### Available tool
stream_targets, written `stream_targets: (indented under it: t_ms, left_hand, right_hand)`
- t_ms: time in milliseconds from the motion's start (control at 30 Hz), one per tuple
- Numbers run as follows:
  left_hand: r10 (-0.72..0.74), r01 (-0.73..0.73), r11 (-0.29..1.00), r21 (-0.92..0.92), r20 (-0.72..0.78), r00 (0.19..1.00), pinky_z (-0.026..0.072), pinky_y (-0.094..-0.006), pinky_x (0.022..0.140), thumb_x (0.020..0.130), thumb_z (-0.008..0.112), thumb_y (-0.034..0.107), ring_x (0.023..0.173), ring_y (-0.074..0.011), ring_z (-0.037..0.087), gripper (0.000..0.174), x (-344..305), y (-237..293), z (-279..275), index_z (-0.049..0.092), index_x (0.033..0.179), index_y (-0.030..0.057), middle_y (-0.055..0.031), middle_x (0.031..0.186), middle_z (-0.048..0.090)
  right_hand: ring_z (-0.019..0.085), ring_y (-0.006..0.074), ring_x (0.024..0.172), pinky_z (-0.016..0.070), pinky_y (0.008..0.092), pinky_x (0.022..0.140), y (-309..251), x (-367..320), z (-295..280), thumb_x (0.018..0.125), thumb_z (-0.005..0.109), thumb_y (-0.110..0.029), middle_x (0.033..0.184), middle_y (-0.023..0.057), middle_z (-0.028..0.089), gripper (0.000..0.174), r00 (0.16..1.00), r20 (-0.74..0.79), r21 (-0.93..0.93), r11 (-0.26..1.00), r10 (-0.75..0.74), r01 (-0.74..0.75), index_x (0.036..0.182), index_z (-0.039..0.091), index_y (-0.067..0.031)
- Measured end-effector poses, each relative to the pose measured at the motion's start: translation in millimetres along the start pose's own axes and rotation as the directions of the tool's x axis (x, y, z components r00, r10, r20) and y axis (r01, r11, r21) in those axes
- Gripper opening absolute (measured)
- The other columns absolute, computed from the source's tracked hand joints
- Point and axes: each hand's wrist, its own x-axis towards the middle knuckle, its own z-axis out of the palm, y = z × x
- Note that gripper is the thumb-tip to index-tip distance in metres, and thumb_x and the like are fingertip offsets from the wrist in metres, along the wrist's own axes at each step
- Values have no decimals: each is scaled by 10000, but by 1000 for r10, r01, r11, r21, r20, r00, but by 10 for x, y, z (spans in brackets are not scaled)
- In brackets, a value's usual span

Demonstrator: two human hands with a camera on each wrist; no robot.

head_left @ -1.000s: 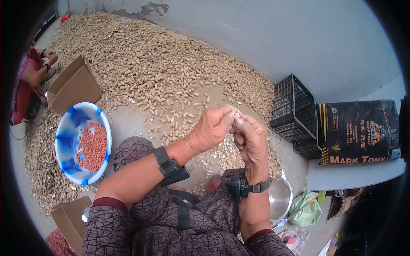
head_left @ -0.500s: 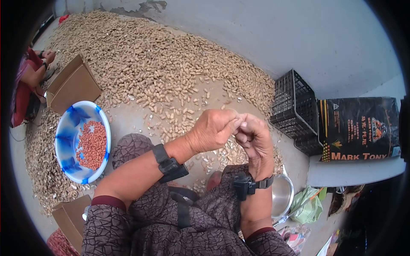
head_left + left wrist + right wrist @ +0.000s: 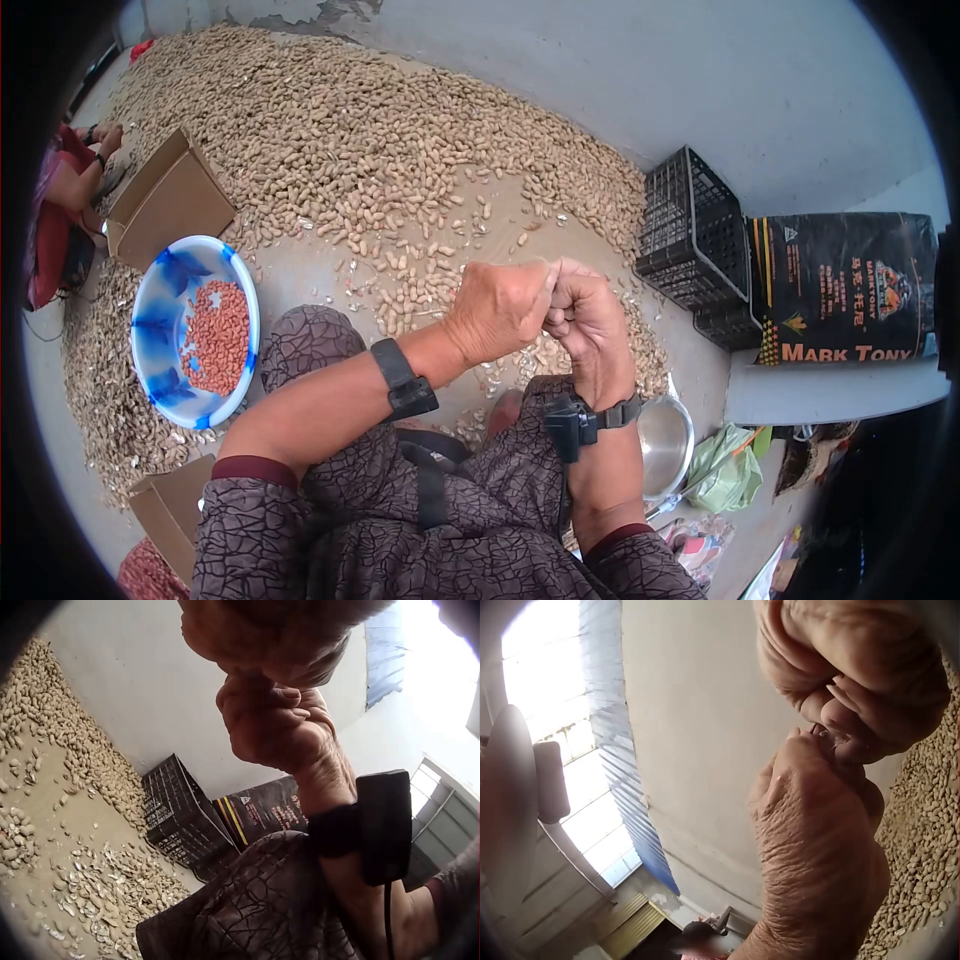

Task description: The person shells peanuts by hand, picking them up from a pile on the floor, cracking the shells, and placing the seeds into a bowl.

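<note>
In front of my lap my left hand (image 3: 500,310) and right hand (image 3: 585,315) meet fingertip to fingertip, both with curled fingers. Between them they pinch a peanut (image 3: 826,735); only a small reddish bit of it shows in the right wrist view, the rest hidden by fingers. The left wrist view has the back of the left hand (image 3: 262,637) dark at the top, over the right hand's curled fingers (image 3: 270,720). Below the hands lie broken peanut shells (image 3: 105,889). A blue and white basin (image 3: 148,345) at the left holds shelled red peanuts (image 3: 218,340).
A large heap of unshelled peanuts (image 3: 350,140) spreads along the wall. Black plastic crates (image 3: 690,230) and a black printed sack (image 3: 845,290) stand at the right, near a metal bowl (image 3: 665,450). A cardboard box (image 3: 170,205) and another person (image 3: 70,200) are at the left.
The fingers have closed in tighter, and the pale shell seen at the fingertips a second ago is now hidden in the head view. The left hand has rolled over slightly.
</note>
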Motion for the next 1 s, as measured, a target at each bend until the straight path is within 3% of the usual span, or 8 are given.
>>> stream_targets:
  t_ms: [167, 200, 333, 367, 433, 533, 867, 1000]
  left_hand:
    - [-81, 81, 995, -52, -6, 997, 425, -324, 470, 846, 451, 121, 512, -248, 543, 203, 20, -137, 82, 496, 683, 8, -123, 581, 517]
    - [-197, 200, 942, -270, 37, 980, 420, -296, 485, 866, 433, 144, 529, -193, 528, 206, 28, -173, 105, 521, 738, 8, -93, 606, 523]
    - [-405, 389, 565, -727, 166, 899, 363, -203, 486, 917, 361, 209, 555, -49, 416, 271, 52, -182, 141, 548, 973, 21, 11, 651, 475]
    - [-402, 385, 567, -728, 163, 901, 363, -203, 486, 917, 361, 209, 555, -49, 416, 271, 61, -173, 121, 548, 973, 21, 11, 651, 475]
    - [-453, 479, 251, -841, 335, 826, 297, -163, 448, 928, 328, 233, 512, -19, 342, 310, 93, -125, 34, 488, 1098, 29, 49, 635, 415]
    - [-425, 493, 128, -861, 402, 811, 250, -148, 422, 931, 320, 251, 491, -7, 292, 336, 78, -133, 32, 446, 1139, 20, 55, 608, 359]
    - [-399, 512, -48, -858, 486, 777, 217, -151, 364, 915, 383, 289, 460, -9, 305, 313, 101, -151, 8, 478, 1035, 16, 46, 607, 383]
    - [-513, 586, 210, -782, 422, 747, 224, -163, 358, 900, 418, 277, 436, -23, 319, 264, 103, -251, 81, 507, 870, 31, 31, 573, 404]
  right_hand:
    - [404, 79, 415, 282, 182, 333, 20, -3, 18, 628, 434, 48, 588, 69, 493, 142, 999, -20, -15, 999, -42, 41, 743, 518, 45]
    - [404, 79, 415, 282, 182, 333, 11, -10, 44, 628, 434, 48, 588, 69, 493, 142, 999, -15, -19, 999, -42, 41, 743, 518, 45]
    - [424, 70, 446, 293, 171, 359, 18, -36, 117, 653, 447, 23, 620, 54, 510, 173, 986, -103, -82, 989, -129, 121, 802, 534, 39]
    - [428, 69, 449, 298, 169, 366, 26, -33, 113, 661, 450, 14, 624, 47, 513, 179, 983, -103, -67, 987, -155, 148, 814, 540, 37]
    - [431, 65, 453, 301, 166, 372, 27, -29, 108, 677, 457, 0, 623, 41, 516, 178, 982, -94, -47, 986, -162, 159, 829, 546, 34]
    - [432, 55, 462, 306, 159, 384, 36, -9, 80, 709, 479, -20, 636, 32, 534, 170, 981, -74, -24, 984, -180, 178, 853, 557, 25]
    - [451, 27, 518, 330, 145, 438, 57, -45, 207, 739, 569, -28, 649, 8, 580, 113, 929, -105, -254, 913, -355, 320, 846, 589, 3]
    - [484, 49, 528, 378, 180, 455, 150, 26, 134, 726, 590, -42, 603, 5, 566, 84, 751, -46, -610, 614, -658, 500, 798, 596, 2]
